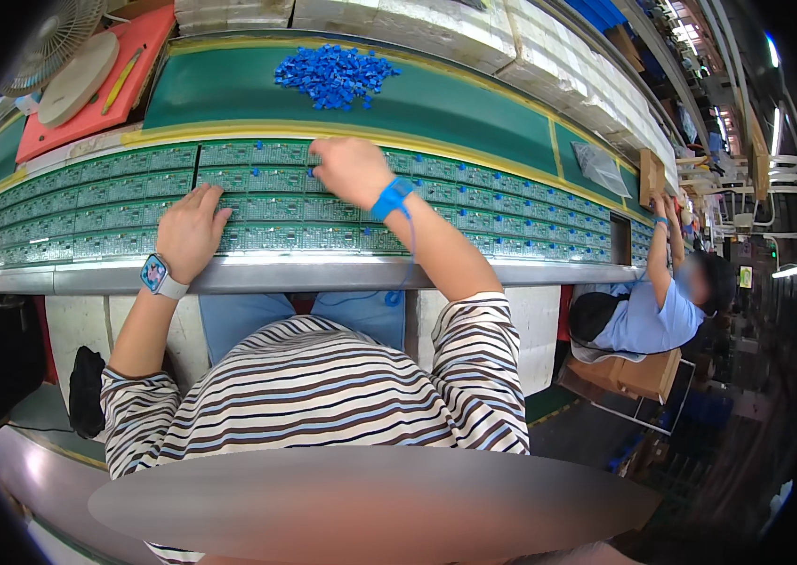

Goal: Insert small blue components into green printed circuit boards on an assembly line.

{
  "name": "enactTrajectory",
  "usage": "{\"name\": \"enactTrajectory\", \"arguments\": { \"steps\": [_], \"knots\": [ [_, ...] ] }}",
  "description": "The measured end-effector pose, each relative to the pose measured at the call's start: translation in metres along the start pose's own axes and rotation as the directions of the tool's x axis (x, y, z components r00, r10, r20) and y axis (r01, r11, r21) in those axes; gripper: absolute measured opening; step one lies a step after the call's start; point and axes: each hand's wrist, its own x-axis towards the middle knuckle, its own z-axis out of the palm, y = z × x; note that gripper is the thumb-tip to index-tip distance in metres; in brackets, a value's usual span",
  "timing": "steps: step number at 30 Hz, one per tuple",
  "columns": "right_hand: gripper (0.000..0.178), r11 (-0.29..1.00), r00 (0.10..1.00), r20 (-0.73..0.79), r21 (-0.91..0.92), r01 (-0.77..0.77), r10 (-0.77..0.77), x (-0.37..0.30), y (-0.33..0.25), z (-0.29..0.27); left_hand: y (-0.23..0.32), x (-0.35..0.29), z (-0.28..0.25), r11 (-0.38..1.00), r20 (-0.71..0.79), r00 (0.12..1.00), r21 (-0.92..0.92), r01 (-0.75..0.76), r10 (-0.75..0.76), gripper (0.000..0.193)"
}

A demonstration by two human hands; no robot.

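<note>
Long rows of green circuit boards [266, 237] lie side by side in a metal-edged track before me. My left hand [191, 231] rests on them, fingers stretched out and holding nothing; a watch is on its wrist. Above the upper rows, right of the left hand, my right hand [353, 171] has its fingers curled into a pinch. A small blue part shows right beside those fingertips; whether it is held or sits on the board, I cannot tell. A blue strap [392, 198] with a cord circles the right wrist. Boards to the right carry several small blue parts [461, 190].
Past the boards, a heap of blue parts [334, 77] lies on the green surface [219, 87]. Far left are a red board [59, 135], a yellow tool [120, 83] and a fan [52, 42]. A clear bag [599, 168] lies right; another person [648, 315] works farther along.
</note>
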Motion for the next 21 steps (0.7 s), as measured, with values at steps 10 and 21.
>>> {"name": "enactTrajectory", "arguments": {
  "steps": [10,21],
  "knots": [
    [0.015,0.966,0.936,-0.239,0.039,-0.255,0.257,0.033,0.087,0.007,0.045,0.028,0.005,0.981,0.062,0.987,-0.132,-0.14,0.149,0.025],
    [0.008,0.973,0.922,-0.381,-0.18,-0.147,0.069,0.016,0.087,0.012,0.056,0.173,0.054,0.996,-0.006,0.999,-0.075,-0.037,0.036,0.02]
  ]
}}
